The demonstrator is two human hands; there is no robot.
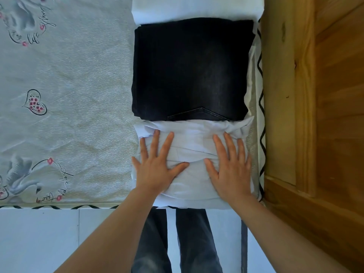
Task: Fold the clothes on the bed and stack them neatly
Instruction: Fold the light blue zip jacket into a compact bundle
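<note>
Both hands, the left hand (157, 166) and right hand (230, 168), lay flat with fingers spread on the folded pale blue garment (194, 146) at the bed's (69, 107) near edge. Folded black jeans (192, 69) sat just beyond it, touching, then a white folded cloth (197, 7).

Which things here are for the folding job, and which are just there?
For the job:
- pale blue garment, pressed flat by the left hand and right hand
- folded dark jeans
- folded white garment

Just there:
- patterned bedsheet
- wooden furniture
- tiled floor
</note>
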